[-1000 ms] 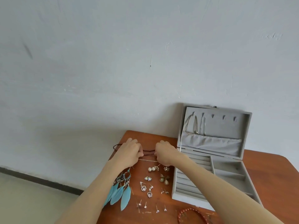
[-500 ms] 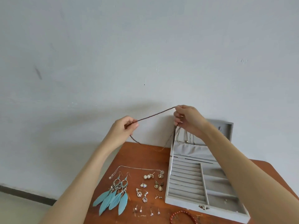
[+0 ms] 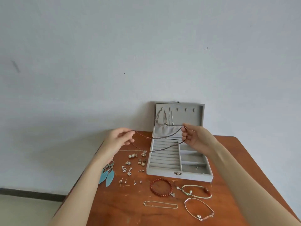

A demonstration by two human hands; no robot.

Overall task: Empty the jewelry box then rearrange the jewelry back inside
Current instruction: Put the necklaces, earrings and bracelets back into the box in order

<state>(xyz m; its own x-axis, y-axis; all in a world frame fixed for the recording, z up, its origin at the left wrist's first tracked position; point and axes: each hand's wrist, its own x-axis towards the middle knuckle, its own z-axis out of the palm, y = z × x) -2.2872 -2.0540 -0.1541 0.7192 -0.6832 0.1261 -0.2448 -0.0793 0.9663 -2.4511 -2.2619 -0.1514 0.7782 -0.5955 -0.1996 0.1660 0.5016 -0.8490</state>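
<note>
Both hands were up over the table [image 3: 236, 160], stretching a thin dark beaded necklace [image 3: 164, 137] between them. The left hand [image 3: 116, 139] had one end nipped between thumb and fingertips, and the right hand [image 3: 194, 137] had its fingers closed on the other, so the strand sagged in two loops in front of the open jewelry box [image 3: 179, 154], clear of it. The box sat at the back of the table against the wall. Its ring rolls looked bare and its side compartments nearly so, with only a speck or two that I could not make out. A few chains hung from the hooks inside the lid. Everything else lay out on the wood: feather earrings [image 3: 107, 174] and rows of small earrings [image 3: 132, 167] to the left of the box, and a red bead bracelet [image 3: 161, 187] with three slimmer bracelets in front of it. To my eye the emptying was mostly over, and nearly all the putting back was still to come.
</note>
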